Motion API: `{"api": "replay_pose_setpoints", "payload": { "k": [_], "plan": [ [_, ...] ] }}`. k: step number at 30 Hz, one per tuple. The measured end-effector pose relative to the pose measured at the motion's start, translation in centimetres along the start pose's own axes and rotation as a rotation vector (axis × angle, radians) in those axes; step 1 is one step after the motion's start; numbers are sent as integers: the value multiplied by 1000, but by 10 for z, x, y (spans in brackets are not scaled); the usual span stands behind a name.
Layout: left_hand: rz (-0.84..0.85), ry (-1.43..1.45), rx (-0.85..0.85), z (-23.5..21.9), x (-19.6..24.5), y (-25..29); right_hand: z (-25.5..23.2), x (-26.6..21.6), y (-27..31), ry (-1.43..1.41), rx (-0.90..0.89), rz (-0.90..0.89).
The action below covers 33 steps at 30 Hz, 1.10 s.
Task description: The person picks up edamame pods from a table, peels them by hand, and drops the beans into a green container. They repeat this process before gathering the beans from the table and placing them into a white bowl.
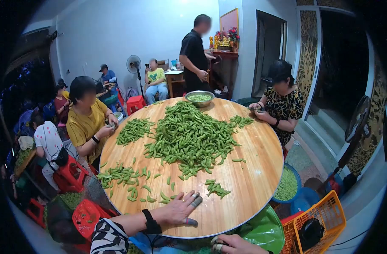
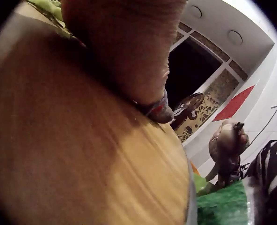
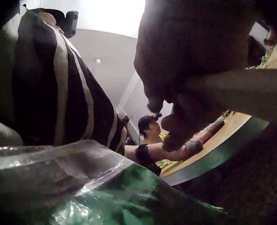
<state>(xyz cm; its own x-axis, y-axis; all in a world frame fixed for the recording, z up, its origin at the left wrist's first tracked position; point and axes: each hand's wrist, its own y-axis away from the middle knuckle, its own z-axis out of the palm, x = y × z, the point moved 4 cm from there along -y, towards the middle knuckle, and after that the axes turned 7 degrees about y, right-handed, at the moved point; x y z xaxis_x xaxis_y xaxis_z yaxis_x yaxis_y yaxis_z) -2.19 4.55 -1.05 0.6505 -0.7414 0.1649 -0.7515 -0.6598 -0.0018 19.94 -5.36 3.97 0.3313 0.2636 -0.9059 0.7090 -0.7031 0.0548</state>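
left hand (image 1: 180,208): lies flat on the round wooden table (image 1: 244,169) near its front edge, fingers spread wide and straight, taped at the tips; holds nothing; black band on the wrist, zebra-striped sleeve behind it
nearest pods (image 1: 217,188): a small clump of green bean pods just beside the fingertips, not touching; more loose pods scattered just past the hand
right hand (image 1: 233,244): down below the table edge, over a green plastic bag (image 1: 265,230); fingers curled in; can't tell if anything's in them, the wrist view is too dark
big pile (image 1: 189,137): huge heap of pods mid-table, well apart from both hands
metal bowl (image 1: 199,98): far side of the table, shelled beans inside
others: 2 people sit at the table, 1 stands behind
orange basket (image 1: 325,220): on the floor to the right
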Motion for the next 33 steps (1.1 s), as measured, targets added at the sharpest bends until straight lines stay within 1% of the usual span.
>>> {"api": "replay_pose_setpoints", "payload": {
  "k": [1, 3, 4, 5, 6, 7, 8, 9, 11, 12, 13, 14, 15, 17, 18, 20, 21, 22, 23, 24, 25, 26, 27, 28, 29, 31, 33],
  "plan": [
    [4, 14, -1, 2, -5, 3, -1, 5, -2, 23, 34, -80],
    [-87, 0, 21, 8, -18, 11, -1, 21, -2, -183, -26, 154],
    [-122, 10, 21, 5, -20, 16, -3, 24, -2, -222, 26, 183],
    [-168, 26, 12, 0, -24, 23, -4, 26, -1, -349, 69, 214],
    [-208, 16, 5, 0, -31, 31, -6, 29, 0, -402, 101, 291],
    [-250, 11, -8, 4, -40, 40, -9, 32, 1, -395, 161, 227],
    [-295, 25, -4, 7, -49, 50, -10, 28, 0, -514, 215, 249],
    [-335, 28, 6, 9, -61, 61, -10, 30, 1, -600, 219, 229],
    [-446, 20, 2, 11, -83, 81, -6, 35, 0, -741, 322, 164],
    [-452, 28, -1, 5, -89, 88, -5, 39, 1, -771, 346, 179],
    [-553, 46, -1, -3, -96, 97, -4, 40, 1, -772, 342, 185],
    [-654, 62, -2, -8, -104, 107, -3, 40, 1, -829, 358, 198],
    [-697, 22, -13, -9, -116, 116, -3, 40, 1, -886, 373, 211],
    [-872, -38, 54, -12, -139, 130, 0, 40, 1, -909, 376, 238],
    [-872, -39, 51, -22, -143, 127, 2, 41, 3, -929, 385, 262],
    [-929, -84, 68, -45, -148, 117, 8, 44, 2, -950, 400, 299],
    [-928, -82, 69, -46, -149, 108, 10, 45, 1, -969, 415, 330],
    [-757, -93, 222, -53, -143, 90, 11, 46, -1, -968, 418, 330],
    [-582, -103, 371, -59, -137, 73, 12, 45, -4, -987, 374, 306],
    [-454, -64, 452, -58, -136, 55, 14, 44, -6, -1006, 330, 283],
    [-322, -26, 531, -54, -134, 37, 14, 43, -6, -1002, 335, 282],
    [-317, -24, 536, -47, -134, 19, 15, 42, -7, -1007, 332, 292],
    [-263, 49, 520, -38, -132, 1, 15, 41, -7, -1012, 329, 302],
    [-206, 120, 504, -31, -130, -11, 15, 38, -8, -989, 379, 339],
    [-192, 120, 513, -26, -130, -17, 14, 38, -7, -980, 391, 332],
    [-137, 161, 484, -16, -122, -35, 14, 44, -3, -999, 356, 363],
    [-186, 212, 431, -8, -124, -41, 16, 51, -1, -978, 385, 381]
  ]
}}
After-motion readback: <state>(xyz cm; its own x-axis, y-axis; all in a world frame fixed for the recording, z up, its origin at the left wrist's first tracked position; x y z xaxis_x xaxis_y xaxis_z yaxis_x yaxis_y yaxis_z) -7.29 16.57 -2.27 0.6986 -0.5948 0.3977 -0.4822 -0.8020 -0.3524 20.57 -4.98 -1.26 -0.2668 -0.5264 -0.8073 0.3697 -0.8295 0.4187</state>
